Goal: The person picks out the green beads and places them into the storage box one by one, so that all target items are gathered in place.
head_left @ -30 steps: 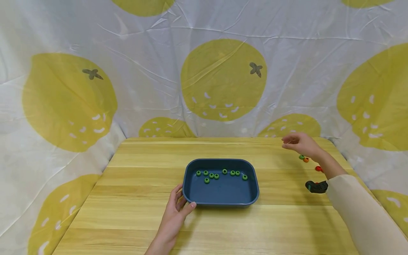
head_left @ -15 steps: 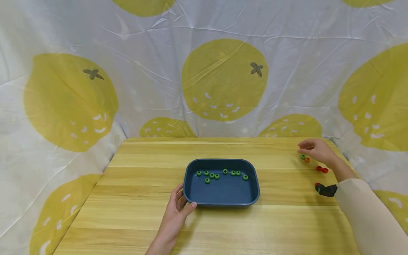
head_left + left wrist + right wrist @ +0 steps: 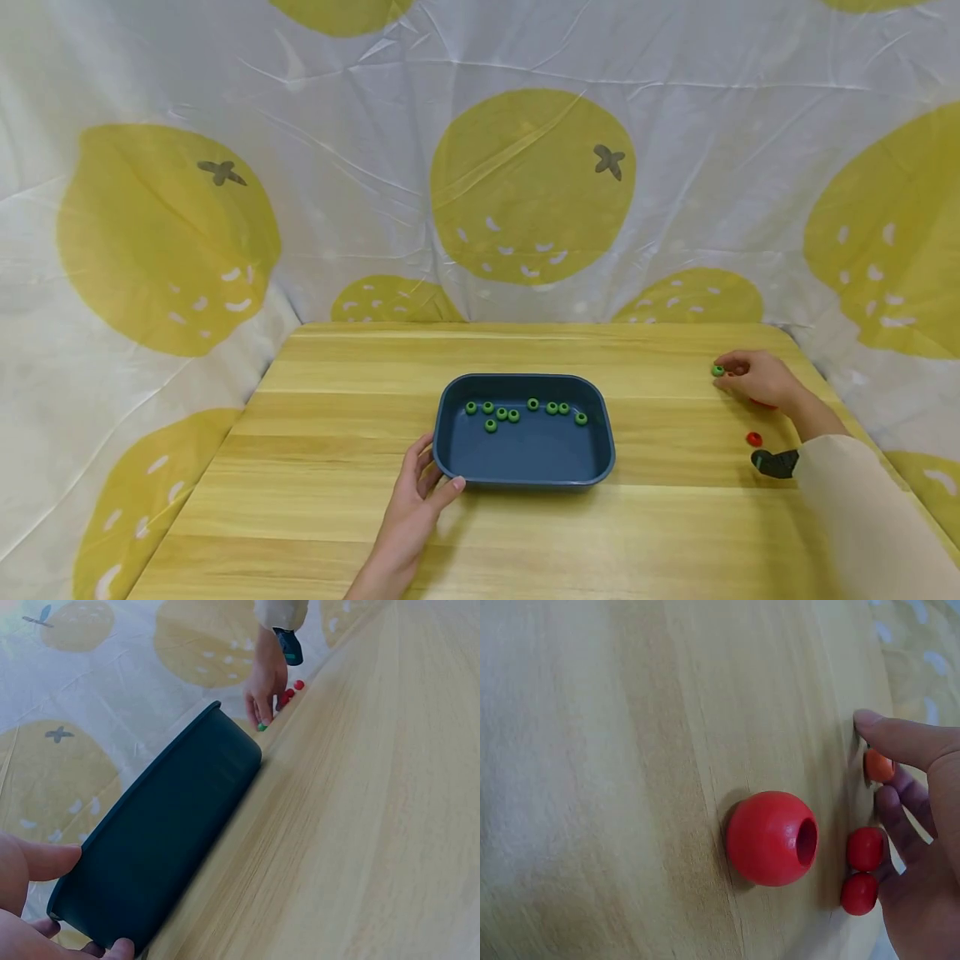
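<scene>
My left hand grips the near-left corner of a dark blue plastic tray, thumb on the rim and fingers against its side. Several green beads lie scattered inside. At the right, my right hand is low over the table, thumb and fingertips on either side of a loose green bead. In the right wrist view an orange bead shows between the thumb and other fingers; the green one is hidden there. Two red beads sit beside the fingers, and another red bead lies nearer the wrist.
The wooden table backs onto a hanging white cloth with yellow lemon prints. A black device is at the right sleeve. The beads at the right lie near the table's right edge.
My right hand has moved right and down from above the table to the loose green bead, partly covering the orange and red ones. The left hand keeps its grip on the tray.
</scene>
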Tool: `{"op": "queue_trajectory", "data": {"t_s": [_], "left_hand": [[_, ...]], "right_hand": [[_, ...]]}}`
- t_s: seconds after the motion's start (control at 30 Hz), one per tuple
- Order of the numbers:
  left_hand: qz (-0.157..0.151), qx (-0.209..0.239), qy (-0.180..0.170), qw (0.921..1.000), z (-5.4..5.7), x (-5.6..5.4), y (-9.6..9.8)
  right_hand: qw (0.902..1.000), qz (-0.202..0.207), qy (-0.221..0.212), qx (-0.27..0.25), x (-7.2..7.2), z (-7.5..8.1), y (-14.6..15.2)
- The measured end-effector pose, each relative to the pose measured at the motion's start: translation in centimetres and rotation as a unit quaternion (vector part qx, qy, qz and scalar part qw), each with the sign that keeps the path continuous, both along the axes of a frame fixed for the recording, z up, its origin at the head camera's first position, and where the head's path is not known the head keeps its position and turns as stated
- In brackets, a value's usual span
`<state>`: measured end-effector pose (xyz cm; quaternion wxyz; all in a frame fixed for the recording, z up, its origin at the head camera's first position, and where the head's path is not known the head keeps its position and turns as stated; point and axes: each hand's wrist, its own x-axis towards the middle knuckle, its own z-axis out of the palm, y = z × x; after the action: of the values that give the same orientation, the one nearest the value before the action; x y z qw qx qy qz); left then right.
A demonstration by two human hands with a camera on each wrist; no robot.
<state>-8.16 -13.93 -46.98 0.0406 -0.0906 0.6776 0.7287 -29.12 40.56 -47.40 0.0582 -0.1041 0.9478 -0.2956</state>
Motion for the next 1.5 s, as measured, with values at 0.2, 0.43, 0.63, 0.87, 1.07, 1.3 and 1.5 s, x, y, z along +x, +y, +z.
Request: {"op": "queue_trajectory", "data": {"t_s": [0.2, 0.43, 0.63, 0.87, 1.07, 1.3, 1.5], "left_hand": [[-0.003, 0.006, -0.003, 1.0, 0.1, 0.0, 0.0], [-0.007, 0.002, -0.005, 1.0, 0.1, -0.2, 0.1], [-0.007, 0.005, -0.001, 1.0, -0.1, 0.0, -0.2], [-0.005, 0.004, 0.002, 1.0, -0.1, 0.0, -0.2], [-0.009, 0.007, 0.002, 0.9999, 0.0, -0.1, -0.1], [-0.01, 0.005, 0.0, 0.9999, -0.2, -0.2, -0.2], [-0.007, 0.001, 0.001, 1.0, -0.1, -0.2, 0.0]], "right_hand": [[0.9999, 0.0, -0.001, 0.013, 0.0, -0.1, 0.0], [0.9998, -0.001, 0.0, 0.018, -0.1, 0.0, 0.0], [0.9999, 0.006, -0.012, 0.01, -0.2, 0.9, -0.8], [0.9998, 0.013, -0.016, -0.008, -0.5, 2.2, -2.0], [0.999, 0.032, -0.018, -0.025, -1.0, 3.3, -4.1], [0.9961, 0.083, -0.004, -0.029, -1.5, 4.1, -7.2], [0.9936, 0.103, -0.012, -0.044, -1.4, 5.2, -9.4]]}}
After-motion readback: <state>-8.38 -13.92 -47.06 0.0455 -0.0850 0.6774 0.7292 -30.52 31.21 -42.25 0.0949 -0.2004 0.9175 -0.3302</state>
